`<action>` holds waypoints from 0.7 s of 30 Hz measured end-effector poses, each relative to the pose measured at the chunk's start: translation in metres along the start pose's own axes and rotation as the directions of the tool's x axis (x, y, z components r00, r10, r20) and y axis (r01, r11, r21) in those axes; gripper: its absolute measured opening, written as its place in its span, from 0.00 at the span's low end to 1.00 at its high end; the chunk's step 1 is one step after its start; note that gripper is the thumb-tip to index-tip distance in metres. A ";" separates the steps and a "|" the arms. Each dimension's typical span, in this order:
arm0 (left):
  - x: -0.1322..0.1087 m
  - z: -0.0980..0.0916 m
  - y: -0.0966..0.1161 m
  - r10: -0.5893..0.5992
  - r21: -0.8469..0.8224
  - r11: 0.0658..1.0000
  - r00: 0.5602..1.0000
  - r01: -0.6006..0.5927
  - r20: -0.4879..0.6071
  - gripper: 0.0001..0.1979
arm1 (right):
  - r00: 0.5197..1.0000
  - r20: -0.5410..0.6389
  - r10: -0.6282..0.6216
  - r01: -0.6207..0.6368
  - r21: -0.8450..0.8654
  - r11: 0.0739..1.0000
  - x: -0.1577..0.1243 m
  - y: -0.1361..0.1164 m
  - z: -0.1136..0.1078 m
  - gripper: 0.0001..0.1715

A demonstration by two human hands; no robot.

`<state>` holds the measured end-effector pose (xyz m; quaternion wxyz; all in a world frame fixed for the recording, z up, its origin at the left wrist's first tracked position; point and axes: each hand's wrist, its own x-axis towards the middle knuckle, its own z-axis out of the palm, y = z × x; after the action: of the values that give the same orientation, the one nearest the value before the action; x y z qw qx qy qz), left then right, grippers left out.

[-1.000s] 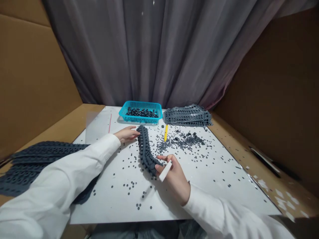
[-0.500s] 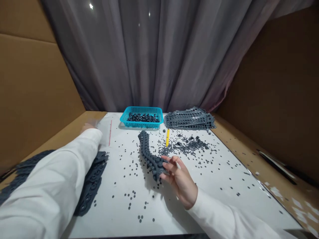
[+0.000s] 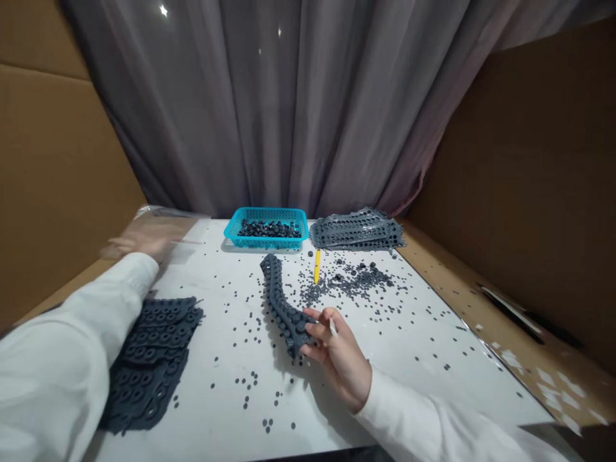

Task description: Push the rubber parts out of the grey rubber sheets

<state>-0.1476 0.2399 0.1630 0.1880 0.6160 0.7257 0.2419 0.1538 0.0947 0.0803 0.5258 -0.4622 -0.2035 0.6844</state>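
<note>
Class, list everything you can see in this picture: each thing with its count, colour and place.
basket: one, turquoise, back centre, holding dark pieces.
punched sheets: one stack, grey, right of basket.
yellow stick: one, yellow, near that stack.
rubber strip: one, dark grey, table centre.
loose pieces: many, grey, scattered over white table.
dark sheets: one pile, grey, left side.
clear bag: one, back left, blurred.
left hand: at the bag; grip unclear.
right hand: gripping strip's near end.
</note>
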 end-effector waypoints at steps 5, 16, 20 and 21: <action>-0.073 0.055 0.021 -0.109 -0.210 0.928 0.766 0.306 0.633 0.18 | 1.000 0.012 0.000 -0.001 0.070 0.998 0.004 -0.002 0.005 0.27; -0.061 0.156 0.074 -0.111 -0.835 -0.055 0.828 0.547 0.550 0.15 | 0.984 0.037 -0.174 0.169 0.124 0.978 0.017 -0.038 0.035 0.23; -0.011 0.161 0.081 -0.151 -0.840 -0.043 0.827 0.542 0.541 0.16 | 0.970 0.025 -0.241 0.239 0.054 0.969 0.025 -0.057 0.040 0.21; -0.003 0.161 0.082 -0.141 -0.841 -0.038 0.830 0.540 0.540 0.16 | 0.969 0.035 -0.243 0.242 0.033 0.970 0.026 -0.062 0.040 0.21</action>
<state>0.0104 0.2660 0.0803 0.7114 0.1437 0.4554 0.5157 0.1518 0.1489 0.1366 0.6081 -0.4128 -0.2590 0.6267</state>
